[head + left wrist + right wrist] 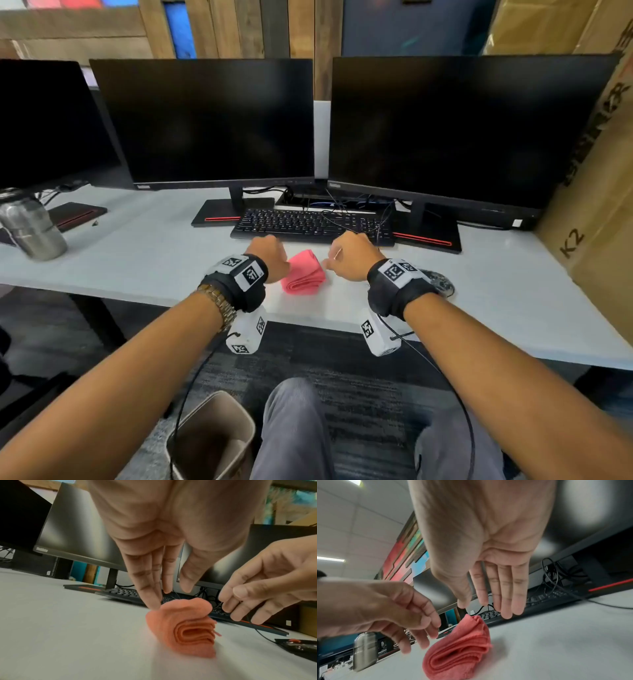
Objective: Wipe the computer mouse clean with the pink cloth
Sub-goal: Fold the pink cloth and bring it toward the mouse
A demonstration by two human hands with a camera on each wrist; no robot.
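Dark computer mouse (439,280) on pale grey desk (144,260), mostly hidden behind right wrist strap, untouched; cord trails toward black keyboard (311,224). Folded pink terry cloth (303,272) sits mid-desk between both hands, within reach of either. Left hand (269,257) beside cloth: fingers straight, one fingertip at fold, holding nothing. Right hand (352,255) just beside: fingers relaxed, extended, empty. Likely about to pick cloth up.
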